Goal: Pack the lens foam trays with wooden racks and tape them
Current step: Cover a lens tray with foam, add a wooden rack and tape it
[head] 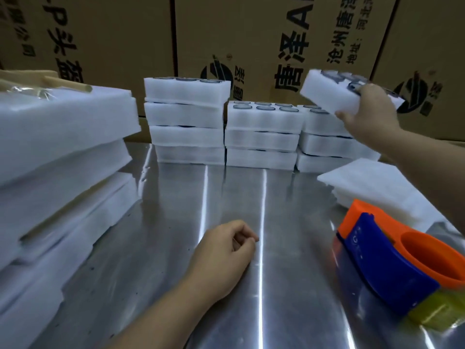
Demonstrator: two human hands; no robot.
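The right hand's fingers (348,116) curl round the near edge of one lens foam tray (324,93), thumb on top, holding it tilted in the air above the right-most stack, so the right hand (370,109) is grasping it. The left hand (226,253) rests on the steel table (176,248) with its fingers clenched into a loose fist, holding nothing. Behind it stand three stacks of trays: the left stack (187,122) counts four, the middle stack (263,137) three with six round lens rims showing on top, and the right stack (329,147) three. At near right lies an orange and blue tape dispenser (392,260), beside a pile of flat foam sheets (364,187). At left, taped foam bundles (57,147) are piled with a wooden rack (63,83) on top. Cardboard cartons (125,34) behind read "唐泽", "沧州唐泽" and "地址:河北", with round dark logos.
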